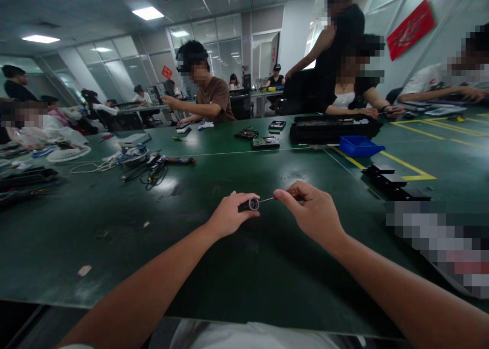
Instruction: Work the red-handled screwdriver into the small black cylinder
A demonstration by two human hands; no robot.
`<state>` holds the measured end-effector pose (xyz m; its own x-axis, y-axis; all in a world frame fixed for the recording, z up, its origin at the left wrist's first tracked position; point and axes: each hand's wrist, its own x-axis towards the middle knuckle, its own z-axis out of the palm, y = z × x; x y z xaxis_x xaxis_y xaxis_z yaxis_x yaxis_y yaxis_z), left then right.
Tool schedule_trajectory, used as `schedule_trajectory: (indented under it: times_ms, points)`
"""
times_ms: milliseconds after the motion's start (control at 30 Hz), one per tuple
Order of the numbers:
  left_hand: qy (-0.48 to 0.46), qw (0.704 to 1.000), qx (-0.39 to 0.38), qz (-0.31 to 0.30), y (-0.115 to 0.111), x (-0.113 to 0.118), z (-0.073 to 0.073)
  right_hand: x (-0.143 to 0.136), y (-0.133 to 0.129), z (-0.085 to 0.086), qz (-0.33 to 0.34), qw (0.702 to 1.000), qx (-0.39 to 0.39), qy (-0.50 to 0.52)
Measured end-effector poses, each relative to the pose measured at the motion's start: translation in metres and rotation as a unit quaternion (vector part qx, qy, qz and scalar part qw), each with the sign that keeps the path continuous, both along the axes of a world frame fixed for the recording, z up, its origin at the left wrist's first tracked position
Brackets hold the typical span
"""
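Between the thumb and fingers of my left hand (231, 215) is a small dark cylindrical part (253, 204) with a pale round rim at its end, facing right. My right hand (315, 209) grips a screwdriver (266, 199) by its handle, most of which the fingers cover. The thin metal shaft points left, and its tip meets the rim of the round part or lies just in front of it; I cannot tell which. Both hands are over the green tabletop (237, 283), near the middle of the view.
A blue bin (359, 146), a long black casing (336, 128) and black blocks (395, 182) lie at the right. Circuit boards (266, 142) sit further back. Tangled cables (147, 168) and another screwdriver-like tool (179, 160) are at the left. Several people work around the table.
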<state>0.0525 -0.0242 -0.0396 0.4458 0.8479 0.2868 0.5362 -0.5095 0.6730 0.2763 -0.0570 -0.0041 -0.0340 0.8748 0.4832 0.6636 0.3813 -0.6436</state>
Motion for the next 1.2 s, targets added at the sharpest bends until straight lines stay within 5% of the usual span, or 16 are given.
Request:
schedule_trajectory:
  times_ms: [233, 467, 1200]
  points:
    - [-0.015, 0.999, 0.025, 0.027, 0.0035, -0.0038, -0.0026, -0.0018, -0.0048, 0.0043, 0.124, 0.992, 0.01, -0.028]
    - [-0.001, 0.999, 0.035, 0.028, 0.0025, -0.0021, -0.0028, -0.0009, -0.0038, 0.0029, 0.079, 0.995, -0.025, -0.053]
    - [0.011, 0.998, 0.04, 0.043, 0.0011, -0.0042, 0.0007, -0.0025, -0.0032, 0.0051, 0.104, 0.993, -0.054, -0.02]
